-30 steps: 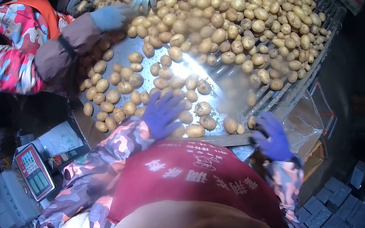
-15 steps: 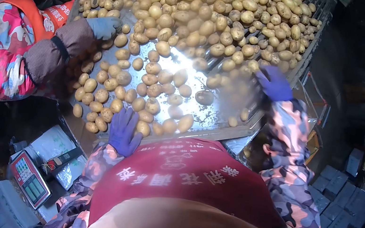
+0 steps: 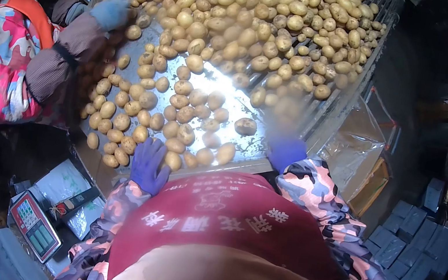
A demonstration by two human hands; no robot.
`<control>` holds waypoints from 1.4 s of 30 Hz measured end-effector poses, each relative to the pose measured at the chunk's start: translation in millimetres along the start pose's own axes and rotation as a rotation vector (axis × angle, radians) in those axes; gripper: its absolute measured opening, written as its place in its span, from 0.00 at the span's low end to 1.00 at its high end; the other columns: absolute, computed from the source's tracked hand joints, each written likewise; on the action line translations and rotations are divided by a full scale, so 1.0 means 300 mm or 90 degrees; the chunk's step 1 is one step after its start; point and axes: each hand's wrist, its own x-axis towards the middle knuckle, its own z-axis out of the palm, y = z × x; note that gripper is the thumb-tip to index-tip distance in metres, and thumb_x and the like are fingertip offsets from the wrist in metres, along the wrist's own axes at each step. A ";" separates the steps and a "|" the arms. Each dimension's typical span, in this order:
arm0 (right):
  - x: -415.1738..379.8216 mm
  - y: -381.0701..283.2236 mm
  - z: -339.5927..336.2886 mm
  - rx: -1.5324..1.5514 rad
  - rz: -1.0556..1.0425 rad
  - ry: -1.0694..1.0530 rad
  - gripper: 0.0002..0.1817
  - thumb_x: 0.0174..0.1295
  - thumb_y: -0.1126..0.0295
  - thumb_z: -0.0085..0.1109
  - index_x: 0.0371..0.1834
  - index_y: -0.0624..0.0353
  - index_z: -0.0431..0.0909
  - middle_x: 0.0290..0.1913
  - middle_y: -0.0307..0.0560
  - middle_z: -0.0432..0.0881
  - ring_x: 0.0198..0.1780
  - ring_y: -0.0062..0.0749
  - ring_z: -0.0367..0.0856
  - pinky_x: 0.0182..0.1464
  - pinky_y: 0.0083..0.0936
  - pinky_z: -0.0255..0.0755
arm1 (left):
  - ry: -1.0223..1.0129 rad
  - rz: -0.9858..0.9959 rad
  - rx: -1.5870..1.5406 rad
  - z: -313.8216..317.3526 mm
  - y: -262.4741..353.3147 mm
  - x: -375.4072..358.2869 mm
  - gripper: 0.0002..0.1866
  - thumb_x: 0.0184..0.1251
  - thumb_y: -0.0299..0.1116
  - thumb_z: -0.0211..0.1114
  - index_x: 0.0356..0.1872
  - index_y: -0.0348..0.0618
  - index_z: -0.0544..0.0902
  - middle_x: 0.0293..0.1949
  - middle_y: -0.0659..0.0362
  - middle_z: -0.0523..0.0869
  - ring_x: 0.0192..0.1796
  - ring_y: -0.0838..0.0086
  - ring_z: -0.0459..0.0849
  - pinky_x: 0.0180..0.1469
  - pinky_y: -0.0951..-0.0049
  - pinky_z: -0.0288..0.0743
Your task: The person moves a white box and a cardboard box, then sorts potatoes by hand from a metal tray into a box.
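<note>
The purple-gloved left hand (image 3: 148, 164) lies palm-down, fingers loosely spread, apparently holding nothing, perhaps braced at the near edge of the shiny sheet-metal worktop (image 3: 246, 146). The purple-gloved right hand (image 3: 286, 152) is blurred; its grasp cannot be told. Round yellow-brown potatoes (image 3: 185, 114) lie loosely between and beyond the hands, probably spread so each shows, with more heaped behind.

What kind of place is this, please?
Probably a produce packing shed or similar workplace: many loose potatoes lie on a metal table, a digital scale is nearby, and what look like boxes are stacked at the picture's lower right.
</note>
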 end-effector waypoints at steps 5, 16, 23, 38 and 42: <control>-0.030 -0.017 0.045 0.828 0.235 -0.199 0.19 0.66 0.59 0.60 0.57 0.55 0.78 0.50 0.54 0.82 0.51 0.48 0.83 0.56 0.42 0.77 | 0.012 0.011 -0.006 -0.006 -0.001 -0.005 0.28 0.57 0.34 0.68 0.61 0.36 0.76 0.63 0.41 0.74 0.65 0.38 0.70 0.65 0.41 0.62; 0.168 -0.017 0.451 1.436 0.630 -0.154 0.20 0.71 0.62 0.55 0.63 0.56 0.73 0.57 0.55 0.77 0.58 0.49 0.79 0.60 0.41 0.77 | 0.005 -0.002 0.000 -0.013 0.010 -0.004 0.28 0.56 0.33 0.68 0.60 0.36 0.77 0.62 0.42 0.75 0.65 0.39 0.71 0.65 0.39 0.63; 0.253 -0.076 0.510 1.460 0.613 -0.189 0.21 0.74 0.63 0.52 0.66 0.57 0.69 0.61 0.55 0.75 0.61 0.50 0.78 0.61 0.40 0.77 | 0.020 0.013 -0.006 -0.013 0.008 0.000 0.27 0.57 0.34 0.68 0.59 0.37 0.78 0.62 0.43 0.75 0.65 0.39 0.71 0.65 0.39 0.63; -0.149 0.123 0.393 1.729 0.612 -0.227 0.22 0.64 0.62 0.64 0.60 0.57 0.77 0.50 0.47 0.84 0.51 0.35 0.83 0.53 0.32 0.76 | -0.033 -0.017 -0.003 0.001 -0.012 -0.016 0.29 0.60 0.34 0.69 0.64 0.42 0.76 0.68 0.45 0.72 0.70 0.41 0.68 0.69 0.40 0.60; -0.149 0.002 0.183 1.662 0.573 -0.252 0.21 0.65 0.63 0.62 0.60 0.56 0.77 0.49 0.48 0.82 0.49 0.35 0.82 0.50 0.32 0.76 | 0.009 0.004 0.003 -0.005 0.011 0.011 0.26 0.57 0.32 0.68 0.58 0.37 0.79 0.62 0.44 0.76 0.65 0.39 0.72 0.65 0.39 0.63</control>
